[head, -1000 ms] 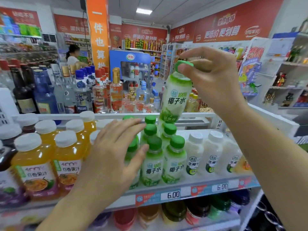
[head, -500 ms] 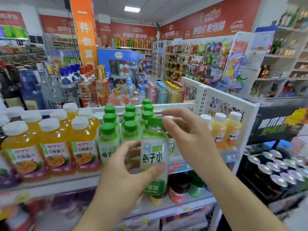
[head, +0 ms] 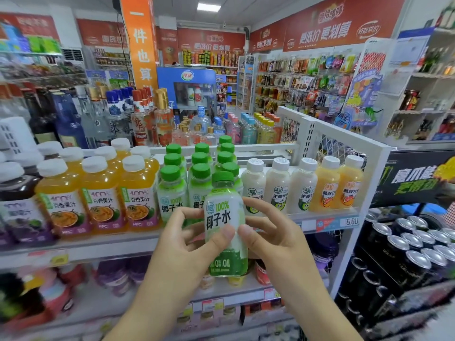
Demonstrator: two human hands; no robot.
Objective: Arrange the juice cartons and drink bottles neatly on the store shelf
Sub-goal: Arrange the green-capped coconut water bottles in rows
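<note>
A green-capped coconut water bottle is upright in front of the shelf, label facing me. My left hand holds it from the left, thumb across the label. My right hand holds it from the right with thumb and fingers curled round it. Behind it, rows of the same coconut water bottles stand on the white shelf. Left of them are orange passion-fruit juice bottles; right of them are white coconut milk bottles and two orange drink bottles.
Liquor bottles stand on the tier behind. Dark purple juice bottles fill the shelf's far left. More drinks sit on the lower shelf. A stack of black cans stands at the right beside the shelf's white end frame.
My right hand brought the bottle down from high above the shelf by its cap to chest height. My left hand left the shelved bottles and took hold of it. Both hands now hold its body.
</note>
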